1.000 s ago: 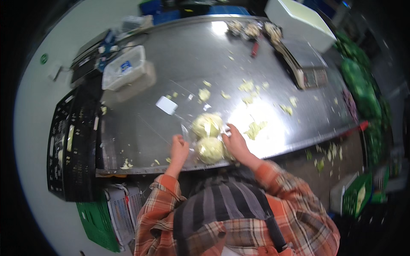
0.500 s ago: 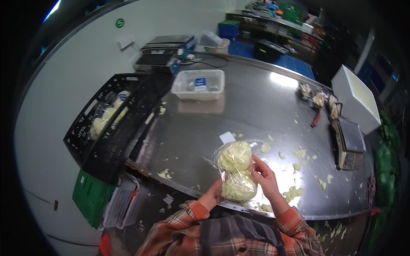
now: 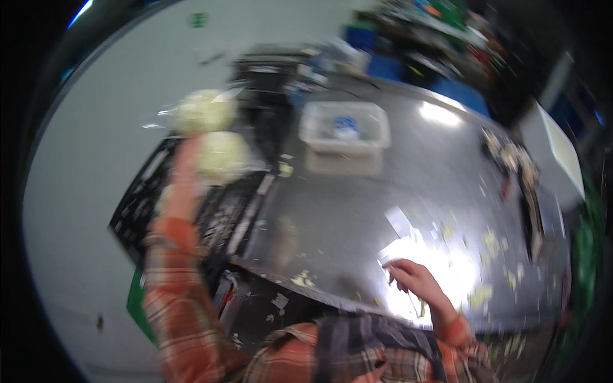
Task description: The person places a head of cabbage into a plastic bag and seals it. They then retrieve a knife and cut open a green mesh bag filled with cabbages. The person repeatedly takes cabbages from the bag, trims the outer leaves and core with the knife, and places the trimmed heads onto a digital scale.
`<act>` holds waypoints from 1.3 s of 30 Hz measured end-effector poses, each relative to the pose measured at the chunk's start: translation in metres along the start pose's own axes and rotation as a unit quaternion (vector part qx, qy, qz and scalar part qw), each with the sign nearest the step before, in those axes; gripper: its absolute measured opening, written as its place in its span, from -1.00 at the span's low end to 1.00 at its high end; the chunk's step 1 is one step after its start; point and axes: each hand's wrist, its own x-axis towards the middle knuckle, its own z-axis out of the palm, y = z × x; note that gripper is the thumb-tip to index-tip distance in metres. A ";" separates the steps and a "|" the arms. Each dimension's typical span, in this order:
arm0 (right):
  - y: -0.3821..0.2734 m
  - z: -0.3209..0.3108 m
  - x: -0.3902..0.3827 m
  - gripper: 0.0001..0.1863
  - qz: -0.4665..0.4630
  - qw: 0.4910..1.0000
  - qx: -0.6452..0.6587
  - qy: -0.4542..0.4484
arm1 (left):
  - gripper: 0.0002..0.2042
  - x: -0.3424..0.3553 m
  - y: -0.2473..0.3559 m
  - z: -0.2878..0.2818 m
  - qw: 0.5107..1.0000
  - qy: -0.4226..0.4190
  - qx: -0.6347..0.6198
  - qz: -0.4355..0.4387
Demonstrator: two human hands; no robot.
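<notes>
My left hand (image 3: 189, 152) is now gripping the bagged cabbages (image 3: 223, 154) over the crate (image 3: 139, 203), freeing my half-spread right hand (image 3: 414, 279).

There are two held cabbages (image 3: 223, 155), one slotted black crate (image 3: 135, 222), one rectangular tub (image 3: 348, 146), one white box (image 3: 554, 153).

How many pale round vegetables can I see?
2 clearly: the upper vegetable and the lower vegetable, both at the left hand; more may hide in the black crate.
</notes>
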 end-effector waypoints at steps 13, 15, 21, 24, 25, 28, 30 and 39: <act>0.329 0.137 -0.307 -0.72 0.603 0.788 -0.118 0.028 | -0.51 -0.232 -0.263 -0.106 0.765 -0.180 0.602 -0.145; 0.346 0.183 -0.306 -0.76 0.572 0.820 -0.030 -0.010 | -0.53 -0.239 -0.261 -0.095 0.724 -0.234 0.641 -0.101; 0.455 0.119 -0.335 -0.80 0.231 0.962 -0.098 0.103 | -0.57 -0.225 -0.242 -0.022 0.574 -0.339 0.739 0.097; 0.438 0.039 -0.358 -0.74 0.343 0.675 -0.271 0.594 | -0.59 -0.217 -0.218 0.026 0.499 -0.323 0.780 0.194; 0.443 0.018 -0.364 -0.73 0.341 0.722 -0.188 0.572 | -0.60 -0.213 -0.211 0.050 0.465 -0.323 0.793 0.223; 0.474 -0.015 -0.351 -0.67 0.246 0.750 0.082 0.608 | -0.62 -0.203 -0.183 0.134 0.374 -0.320 0.819 0.296; 0.470 -0.038 -0.329 -0.58 0.227 0.731 0.187 0.615 | -0.63 -0.206 -0.163 0.180 0.324 -0.299 0.835 0.330; 0.490 -0.233 -0.233 -0.50 0.211 0.616 0.332 0.682 | -0.63 -0.275 -0.138 0.302 0.260 -0.305 0.826 0.397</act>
